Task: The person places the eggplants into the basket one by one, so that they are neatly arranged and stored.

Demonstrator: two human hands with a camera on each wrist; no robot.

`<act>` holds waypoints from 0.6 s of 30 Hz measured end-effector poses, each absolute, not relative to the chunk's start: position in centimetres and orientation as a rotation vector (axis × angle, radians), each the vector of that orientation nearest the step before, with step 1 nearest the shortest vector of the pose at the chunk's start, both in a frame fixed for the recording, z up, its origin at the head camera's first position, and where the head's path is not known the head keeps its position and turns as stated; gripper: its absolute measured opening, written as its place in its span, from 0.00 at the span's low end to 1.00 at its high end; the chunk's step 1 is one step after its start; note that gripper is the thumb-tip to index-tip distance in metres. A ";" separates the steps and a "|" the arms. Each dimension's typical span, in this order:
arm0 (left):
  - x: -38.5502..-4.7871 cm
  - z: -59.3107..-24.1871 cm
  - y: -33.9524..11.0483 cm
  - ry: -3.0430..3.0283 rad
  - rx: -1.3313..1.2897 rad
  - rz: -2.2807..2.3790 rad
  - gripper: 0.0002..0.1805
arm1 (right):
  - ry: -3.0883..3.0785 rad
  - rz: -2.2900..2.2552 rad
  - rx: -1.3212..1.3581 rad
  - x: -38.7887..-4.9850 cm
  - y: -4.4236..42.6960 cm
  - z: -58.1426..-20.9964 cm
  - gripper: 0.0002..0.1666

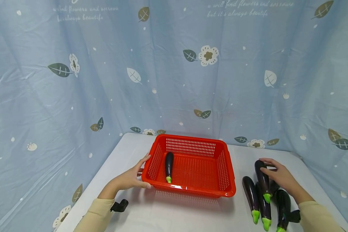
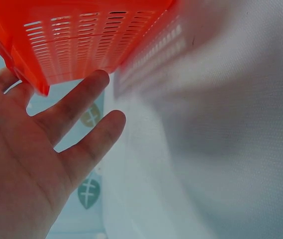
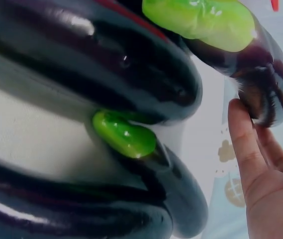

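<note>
A red plastic basket [image 1: 188, 167] stands on the white table, with one dark purple eggplant [image 1: 169, 164] lying inside near its left wall. At the basket's left side, my left hand [image 1: 127, 179] touches the rim with spread, fairly straight fingers; the left wrist view shows fingers of this hand [image 2: 37, 144] beside and under the red rim [image 2: 32, 84]. On the right, my right hand [image 1: 282, 178] pinches the upper end of an eggplant [image 1: 261, 175], also seen in the right wrist view [image 3: 265, 62]. Its green stem end points toward the table's front.
Several other eggplants lie right of the basket, among them one on the left of the group [image 1: 250, 195] and one by the right wrist [image 1: 283, 206]. A blue curtain [image 1: 174, 80] with leaves and flowers hangs behind and beside the white table [image 1: 162, 212].
</note>
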State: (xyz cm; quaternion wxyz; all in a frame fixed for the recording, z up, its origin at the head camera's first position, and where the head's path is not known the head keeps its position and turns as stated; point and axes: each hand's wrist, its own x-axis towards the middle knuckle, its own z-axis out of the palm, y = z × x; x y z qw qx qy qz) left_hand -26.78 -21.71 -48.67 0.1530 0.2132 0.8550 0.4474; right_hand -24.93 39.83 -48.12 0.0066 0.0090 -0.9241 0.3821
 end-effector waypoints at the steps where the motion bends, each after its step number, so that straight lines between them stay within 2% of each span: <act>1: -26.8 -48.6 -21.7 2.451 0.620 1.283 0.66 | -2.890 1.198 0.037 -24.9 39.7 -48.1 0.37; 18: -26.7 -48.5 -21.8 2.434 0.675 1.306 0.66 | -2.890 1.205 0.093 -25.9 37.7 -47.1 0.38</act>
